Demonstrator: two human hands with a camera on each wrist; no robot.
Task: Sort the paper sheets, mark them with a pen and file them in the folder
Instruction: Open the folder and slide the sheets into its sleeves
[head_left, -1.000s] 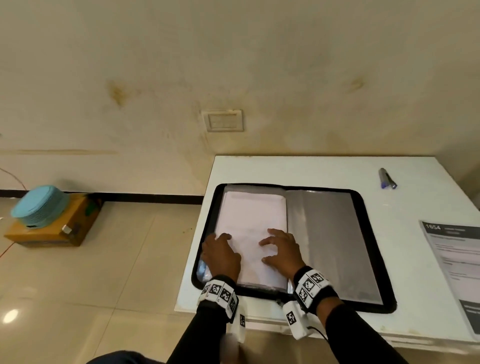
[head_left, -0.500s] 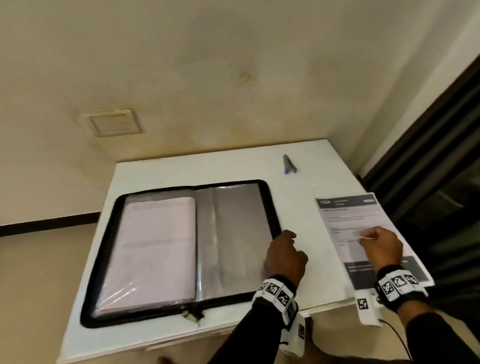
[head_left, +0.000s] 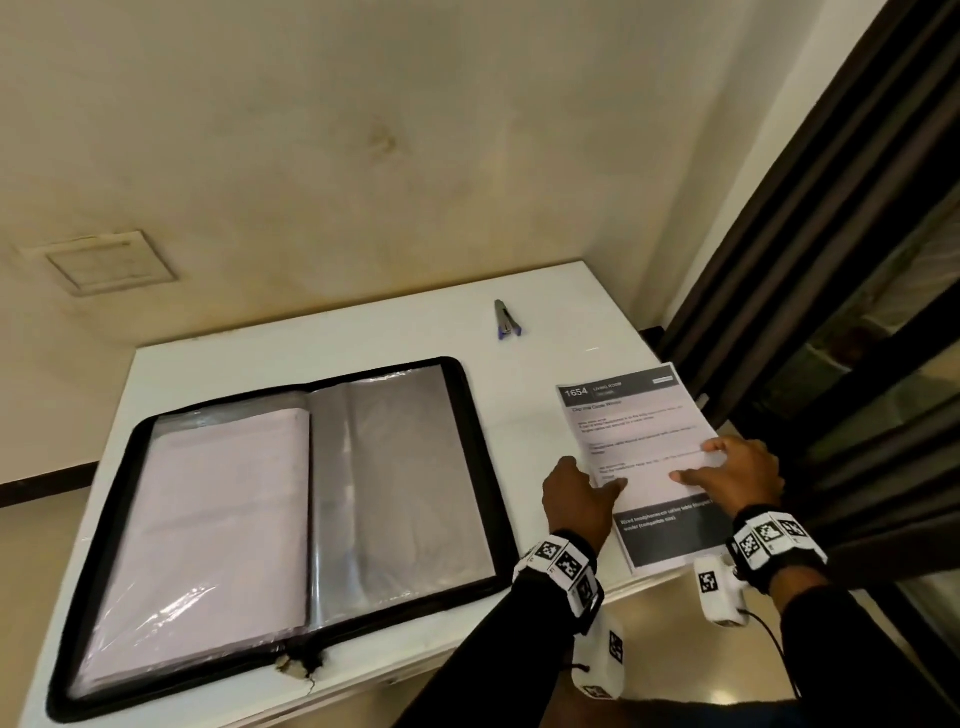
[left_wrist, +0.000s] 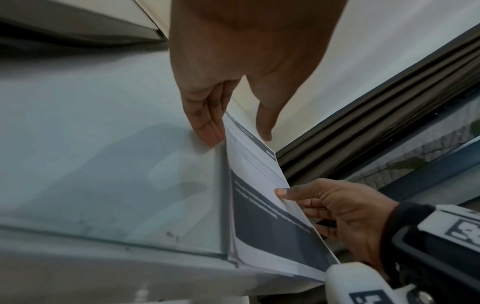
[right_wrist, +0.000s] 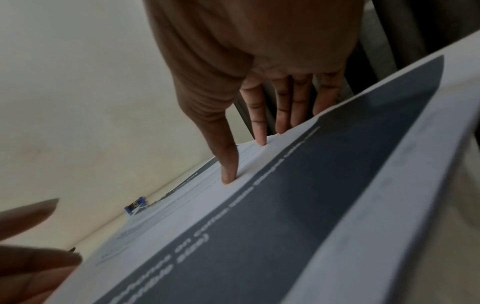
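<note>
A black zip folder (head_left: 480, 467) lies open on the white table (head_left: 363, 332), with white sheets (head_left: 223, 509) in its left plastic sleeve. To its right a printed paper stack (head_left: 639, 431) headed "1654" overhangs the table's front corner. My left hand (head_left: 576, 499) is at the stack's left edge, its straight fingers (left_wrist: 207, 131) on the table and its thumb over the sheet (left_wrist: 259, 170). My right hand (head_left: 727, 467) pinches the stack's right edge, thumb (right_wrist: 230, 176) on top and fingers underneath. A pen (head_left: 506, 319) lies at the back of the table.
A dark door or window frame (head_left: 831, 312) stands close along the table's right side. The cream wall (head_left: 363, 130) runs behind the table. Bare tabletop (head_left: 530, 415) lies between the folder and the stack.
My left hand has left the folder's right rim and moved right to the stack's left edge. My right hand has shifted to the stack's right edge and taken hold of it.
</note>
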